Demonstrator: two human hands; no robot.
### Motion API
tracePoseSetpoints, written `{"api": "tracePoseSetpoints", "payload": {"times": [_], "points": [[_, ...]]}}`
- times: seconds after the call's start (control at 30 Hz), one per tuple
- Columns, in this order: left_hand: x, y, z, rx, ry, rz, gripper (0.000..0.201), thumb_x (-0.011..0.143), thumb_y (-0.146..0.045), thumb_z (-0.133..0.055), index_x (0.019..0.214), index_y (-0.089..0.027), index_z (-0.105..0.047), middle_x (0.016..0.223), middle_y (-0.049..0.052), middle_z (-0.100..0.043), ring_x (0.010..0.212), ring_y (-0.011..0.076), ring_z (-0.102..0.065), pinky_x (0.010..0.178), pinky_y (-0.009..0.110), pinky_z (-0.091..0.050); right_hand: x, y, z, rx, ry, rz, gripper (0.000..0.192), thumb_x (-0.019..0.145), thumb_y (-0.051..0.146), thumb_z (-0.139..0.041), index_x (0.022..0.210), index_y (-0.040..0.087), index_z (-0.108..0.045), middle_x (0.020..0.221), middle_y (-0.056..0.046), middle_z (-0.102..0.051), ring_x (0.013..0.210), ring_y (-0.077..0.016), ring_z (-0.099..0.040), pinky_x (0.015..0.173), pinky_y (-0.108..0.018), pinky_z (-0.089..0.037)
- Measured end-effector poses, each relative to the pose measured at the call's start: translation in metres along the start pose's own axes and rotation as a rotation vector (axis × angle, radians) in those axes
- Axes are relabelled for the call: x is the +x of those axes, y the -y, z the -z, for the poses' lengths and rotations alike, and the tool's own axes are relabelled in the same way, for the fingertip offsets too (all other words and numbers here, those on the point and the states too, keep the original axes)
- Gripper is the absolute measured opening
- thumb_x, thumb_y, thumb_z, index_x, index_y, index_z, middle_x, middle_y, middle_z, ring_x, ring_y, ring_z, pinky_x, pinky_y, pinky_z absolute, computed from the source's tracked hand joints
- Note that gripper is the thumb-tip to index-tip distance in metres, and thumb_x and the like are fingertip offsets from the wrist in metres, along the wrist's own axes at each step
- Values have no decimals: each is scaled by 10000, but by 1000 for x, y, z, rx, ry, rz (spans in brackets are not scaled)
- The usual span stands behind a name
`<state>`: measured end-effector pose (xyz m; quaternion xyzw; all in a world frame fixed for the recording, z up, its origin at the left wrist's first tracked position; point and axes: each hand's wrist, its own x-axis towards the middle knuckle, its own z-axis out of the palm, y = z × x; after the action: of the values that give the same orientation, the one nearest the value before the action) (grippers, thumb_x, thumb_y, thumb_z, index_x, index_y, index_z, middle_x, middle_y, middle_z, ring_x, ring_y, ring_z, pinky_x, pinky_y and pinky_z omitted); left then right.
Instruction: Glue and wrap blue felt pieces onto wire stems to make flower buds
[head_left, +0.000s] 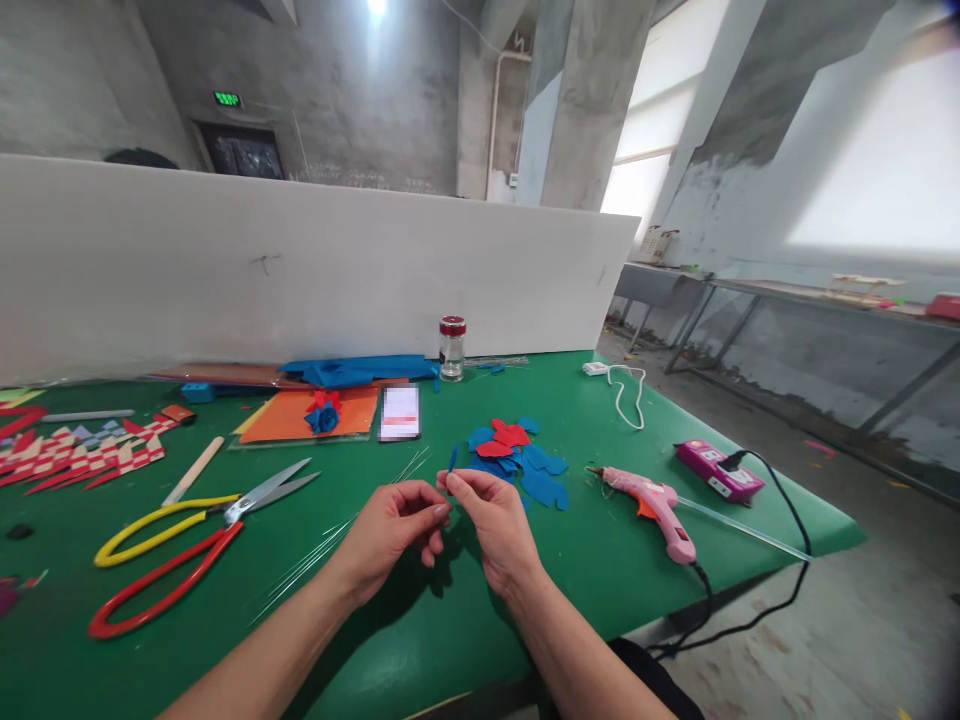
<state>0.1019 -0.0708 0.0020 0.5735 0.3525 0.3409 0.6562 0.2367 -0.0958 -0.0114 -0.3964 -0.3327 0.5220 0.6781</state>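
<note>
The green table (450,640) fills the lower view, backed by a white partition (300,270) running from nine o'clock to two o'clock. At eight o'clock from the hands lie the big scissors (195,535), one handle yellow and one red, blades pointing toward one o'clock. At three o'clock the pink glue gun (656,505) lies on its side, nozzle toward nine o'clock, its cord trailing off the table edge. At one o'clock, just beyond the hands, sits a heap of blue and red felt cut-outs (517,455); at twelve o'clock a phone (400,412), and farther back a small jar (452,348) with a red lid.

The left hand (394,530) and right hand (491,520) meet at the table's middle, fingertips nearly touching. Between them is a small blue strip (453,460), pinched at its lower end by the right hand's thumb and forefinger, its long axis standing nearly upright toward twelve o'clock. The left hand's fingers are curled and closed in at the strip's base from nine o'clock; whether they actually grip it, I cannot tell. Thin wires (337,540) lie fanned beneath the left wrist, running from seven to one o'clock.
</note>
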Motion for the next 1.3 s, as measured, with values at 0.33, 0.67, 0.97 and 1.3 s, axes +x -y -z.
{"api": "tracePoseSetpoints", "payload": {"times": [0.33, 0.67, 0.97, 1.3], "points": [[0, -1, -2, -9, 21, 8, 280, 743, -370, -777, 740, -135, -624, 568, -9, -619, 488, 99, -570, 487, 219, -498, -1, -1, -1, 0, -8, 41, 245, 649, 393, -815, 695, 174, -715, 726, -36, -713, 712, -164, -628, 686, -275, -474], [2, 4, -2, -13, 47, -3, 285, 755, -381, -769, 761, -132, -630, 567, -6, -622, 484, 99, -574, 483, 216, -504, -3, -2, -2, 49, 15, 3, 305, 630, 433, -830, 688, 186, -661, 718, -13, -682, 673, -139, -590, 645, -256, -453], [2, 3, 1, -33, -6, -2, 289, 745, -382, -780, 754, -139, -625, 588, -12, -619, 494, 93, -572, 459, 202, -496, 2, -2, 4, -20, 2, 1, 404, 734, 564, -723, 851, 181, -773, 834, -64, -737, 865, -202, -633, 857, -331, -449], [2, 1, -1, -1, 6, 6, 289, 728, -374, -791, 722, -135, -630, 581, -17, -598, 496, 94, -569, 438, 191, -483, 2, -1, 3, -58, -25, 19, 280, 636, 399, -826, 749, 162, -725, 749, -24, -700, 725, -147, -588, 724, -272, -433]]}}
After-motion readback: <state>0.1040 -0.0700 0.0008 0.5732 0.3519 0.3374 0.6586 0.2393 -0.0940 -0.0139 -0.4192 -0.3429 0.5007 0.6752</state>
